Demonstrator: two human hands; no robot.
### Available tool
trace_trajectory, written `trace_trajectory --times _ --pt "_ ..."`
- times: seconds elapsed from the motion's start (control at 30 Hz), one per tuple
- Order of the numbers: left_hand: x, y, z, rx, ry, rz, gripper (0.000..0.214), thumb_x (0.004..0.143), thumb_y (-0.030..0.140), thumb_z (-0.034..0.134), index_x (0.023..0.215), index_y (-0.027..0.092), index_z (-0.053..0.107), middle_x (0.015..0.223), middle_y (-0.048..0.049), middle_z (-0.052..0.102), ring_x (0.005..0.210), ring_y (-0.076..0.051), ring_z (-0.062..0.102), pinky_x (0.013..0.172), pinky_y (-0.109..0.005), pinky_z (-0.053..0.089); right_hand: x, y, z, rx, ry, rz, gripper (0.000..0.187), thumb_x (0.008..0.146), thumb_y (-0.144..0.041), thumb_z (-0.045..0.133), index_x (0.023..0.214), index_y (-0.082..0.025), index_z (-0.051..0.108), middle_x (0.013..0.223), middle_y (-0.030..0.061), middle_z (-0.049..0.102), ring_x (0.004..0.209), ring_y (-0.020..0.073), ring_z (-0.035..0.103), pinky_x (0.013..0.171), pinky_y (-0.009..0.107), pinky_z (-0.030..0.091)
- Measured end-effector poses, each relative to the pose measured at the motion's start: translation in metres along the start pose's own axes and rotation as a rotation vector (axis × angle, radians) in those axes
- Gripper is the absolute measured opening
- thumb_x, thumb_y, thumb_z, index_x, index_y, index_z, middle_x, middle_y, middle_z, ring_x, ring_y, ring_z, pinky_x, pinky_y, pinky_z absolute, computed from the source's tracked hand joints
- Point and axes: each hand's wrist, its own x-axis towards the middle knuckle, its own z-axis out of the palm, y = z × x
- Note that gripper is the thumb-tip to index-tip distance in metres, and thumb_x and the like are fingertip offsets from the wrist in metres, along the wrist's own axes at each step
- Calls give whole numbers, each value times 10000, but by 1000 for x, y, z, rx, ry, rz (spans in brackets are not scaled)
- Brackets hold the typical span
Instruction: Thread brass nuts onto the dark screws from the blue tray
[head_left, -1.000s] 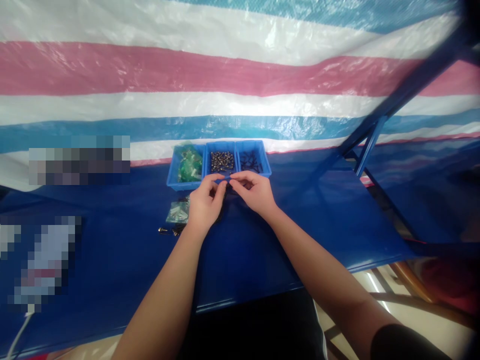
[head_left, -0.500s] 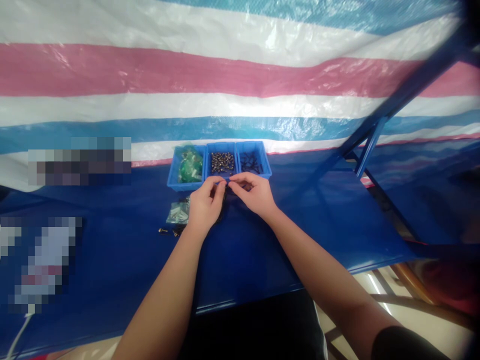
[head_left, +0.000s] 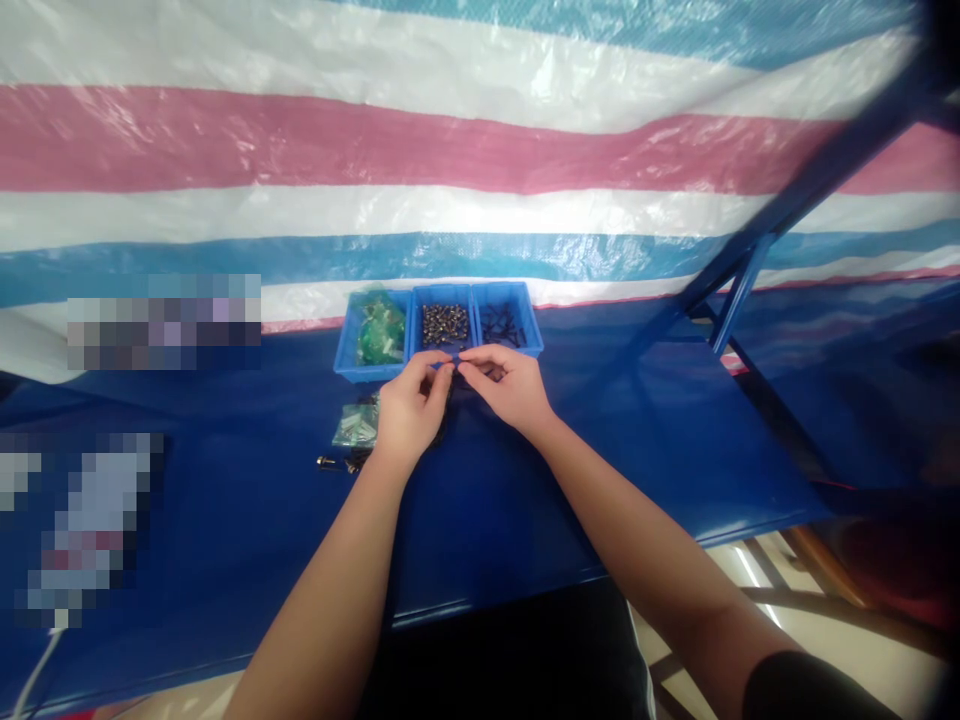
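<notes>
My left hand (head_left: 414, 402) and my right hand (head_left: 511, 388) meet fingertip to fingertip just in front of the blue bins. Both are closed in a pinch, and whatever sits between the fingers is too small and hidden to name. Behind them stand three joined bins: the left bin (head_left: 346, 350) with green and clear plastic bags, the middle one with small brassy metal parts (head_left: 445, 324), the right one with thin black parts (head_left: 501, 324). Beside my left wrist lie a clear bag of pale pieces (head_left: 355, 426) and some black parts with brassy ends (head_left: 327, 463), partly covered by the hand.
The blue table (head_left: 247, 540) runs under everything, with a striped plastic sheet (head_left: 480, 160) behind it. A blue metal frame (head_left: 731, 300) rises at the right. A white cable (head_left: 39, 668) leads from a blurred object at the left. A wooden chair (head_left: 832, 570) stands lower right.
Hardly anything differs. Both hands keep their place and their pinch, with at most a tiny shift of the fingertips.
</notes>
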Motion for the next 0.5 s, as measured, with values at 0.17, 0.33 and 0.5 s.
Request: trace_trajectory --times 0.17,0.33,0.5 --pt "0 -4 1 -4 -30 -5 273 980 425 551 1043 208 705 755 2 694 633 -111 623 663 -217 476 0 0 -1 -2 3 8 206 836 -365 718 989 -236 767 944 38 791 812 172 743 672 286 582" --pt "0 -3 0 1 -26 -19 274 968 431 574 1081 212 695 719 19 671 611 -102 603 647 -210 464 -1 0 -1 2 -2 -4 185 843 -362 715 964 -232 768 937 39 790 806 170 743 676 286 579" --pt "0 0 0 -3 -8 -12 276 956 414 593 1131 219 679 666 45 625 557 -88 546 643 -204 463 0 0 0 -6 5 1 188 844 -376 712 956 -236 767 933 38 789 807 171 743 690 291 587"
